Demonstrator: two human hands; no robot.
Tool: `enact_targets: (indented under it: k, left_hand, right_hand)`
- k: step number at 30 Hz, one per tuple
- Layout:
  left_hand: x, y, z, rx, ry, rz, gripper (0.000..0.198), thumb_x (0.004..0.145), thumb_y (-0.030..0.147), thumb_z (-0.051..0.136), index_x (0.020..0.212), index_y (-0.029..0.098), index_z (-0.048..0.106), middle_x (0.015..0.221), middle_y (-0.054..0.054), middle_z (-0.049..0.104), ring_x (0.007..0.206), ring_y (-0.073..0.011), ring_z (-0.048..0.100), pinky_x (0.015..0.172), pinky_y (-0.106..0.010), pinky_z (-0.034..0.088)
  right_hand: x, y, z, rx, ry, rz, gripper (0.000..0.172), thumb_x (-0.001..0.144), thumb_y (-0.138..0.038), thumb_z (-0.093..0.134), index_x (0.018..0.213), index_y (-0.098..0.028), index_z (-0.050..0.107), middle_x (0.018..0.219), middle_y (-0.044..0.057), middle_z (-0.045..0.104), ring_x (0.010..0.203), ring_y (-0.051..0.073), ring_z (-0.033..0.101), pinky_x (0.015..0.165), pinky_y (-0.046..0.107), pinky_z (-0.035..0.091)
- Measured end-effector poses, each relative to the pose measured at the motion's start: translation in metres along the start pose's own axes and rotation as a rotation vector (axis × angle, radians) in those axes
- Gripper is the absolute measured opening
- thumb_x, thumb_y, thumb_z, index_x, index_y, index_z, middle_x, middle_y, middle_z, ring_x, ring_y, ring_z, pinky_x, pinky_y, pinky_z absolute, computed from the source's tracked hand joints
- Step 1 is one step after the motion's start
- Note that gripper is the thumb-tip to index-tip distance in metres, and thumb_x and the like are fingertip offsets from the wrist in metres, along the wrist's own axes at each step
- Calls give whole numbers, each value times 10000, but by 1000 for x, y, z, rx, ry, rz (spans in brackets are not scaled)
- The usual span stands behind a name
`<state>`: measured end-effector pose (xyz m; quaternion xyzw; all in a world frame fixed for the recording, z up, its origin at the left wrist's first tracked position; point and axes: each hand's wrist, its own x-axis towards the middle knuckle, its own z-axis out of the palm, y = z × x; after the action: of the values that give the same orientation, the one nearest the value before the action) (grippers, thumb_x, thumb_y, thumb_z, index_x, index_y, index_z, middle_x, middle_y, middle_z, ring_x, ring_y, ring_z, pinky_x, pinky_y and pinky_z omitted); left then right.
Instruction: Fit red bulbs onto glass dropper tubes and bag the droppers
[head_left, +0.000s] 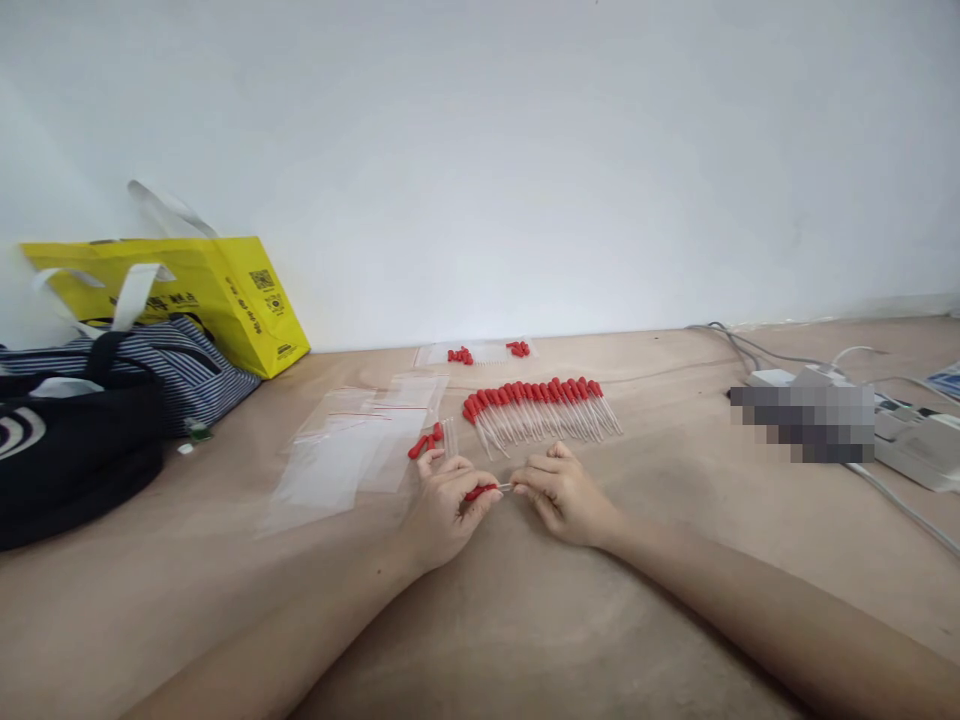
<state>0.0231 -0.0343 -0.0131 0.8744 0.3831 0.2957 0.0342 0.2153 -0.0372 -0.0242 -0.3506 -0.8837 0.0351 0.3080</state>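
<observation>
My left hand [448, 505] pinches a red rubber dropper bulb [480, 492] near the middle of the table. From the bulb's open end a thin clear glass tube [505, 487] runs to my right hand [564, 497], whose fingers are closed on its other end. How far the tube sits in the bulb, I cannot tell. Just beyond my hands lies a slanted row of droppers [536, 408], red bulbs at the far end and clear tubes toward me. Beside my left fingertips are several loose red bulbs [427, 441] and a few clear tubes [450, 438].
Clear zip bags [337, 450] lie flat on the wooden table [525, 620] at left. Another bag [491, 352] with red bulbs is by the wall. A yellow bag [247, 300], striped bag [202, 375] and black bag [82, 460] stand left; chargers and cables [922, 445] lie right.
</observation>
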Motion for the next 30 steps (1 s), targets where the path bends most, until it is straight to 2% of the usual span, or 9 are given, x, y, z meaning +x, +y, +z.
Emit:
enact_targets:
  k: [4,9,12,14,16,18,21,25,30]
  left_hand:
    - [1,-10,-6,42,-38,5,130,798,302,493,770,240,604,679,49,649,742,-143,535,884,-405,152]
    - [0,-17,-9,59,-65,38,148,807,307,497,747,274,628,628,72,649,747,-142,529,885,-407,126]
    - [3,-22,-14,123,-9,-12,157,796,363,499,901,318,606,839,53,664,840,-167,524,880,-412,137]
    - [5,-29,-17,197,73,-107,328,759,423,519,1062,299,533,1033,-2,610,941,-206,494,870,-412,167]
    - [7,-39,-20,272,149,-234,432,730,456,527,1109,252,497,1088,-49,575,991,-236,468,860,-413,191]
    - [7,-49,-21,339,191,-337,380,726,445,527,1045,238,536,1060,-55,583,996,-248,463,854,-419,199]
    - [5,-58,-21,378,193,-406,266,731,393,530,946,243,578,1012,-39,599,974,-243,472,845,-420,205]
    - [5,-58,-21,378,197,-405,206,733,368,531,888,249,595,975,-23,606,947,-227,482,834,-412,210]
    - [5,-59,-21,392,172,-450,166,723,346,534,839,262,618,962,-22,605,933,-227,482,830,-429,197]
  right_hand:
    - [1,6,-5,-6,-50,23,217,857,-220,374,903,-186,583,794,27,602,735,117,496,672,272,241]
    - [-1,5,-3,-153,9,22,186,822,-251,447,836,-203,626,695,21,575,704,142,446,648,291,223]
    - [-1,5,0,-135,43,65,171,806,-240,462,822,-205,629,700,22,578,705,146,445,644,294,227]
    - [3,10,2,-84,80,169,173,803,-225,454,829,-207,625,715,22,585,711,146,461,649,291,241]
    - [10,17,5,-35,138,315,182,798,-216,443,857,-199,614,742,27,597,726,149,485,658,286,264]
    - [21,24,9,-1,189,454,197,786,-212,441,904,-183,596,773,34,610,743,153,507,674,284,285]
    - [41,26,19,-13,199,597,232,767,-206,443,962,-180,566,795,35,623,757,156,527,714,297,290]
    - [64,20,31,-121,187,706,236,759,-200,433,966,-191,546,804,37,629,804,172,540,768,332,251]
    - [82,17,39,-184,129,807,191,734,-202,439,883,-193,556,783,38,634,795,188,544,754,350,226]
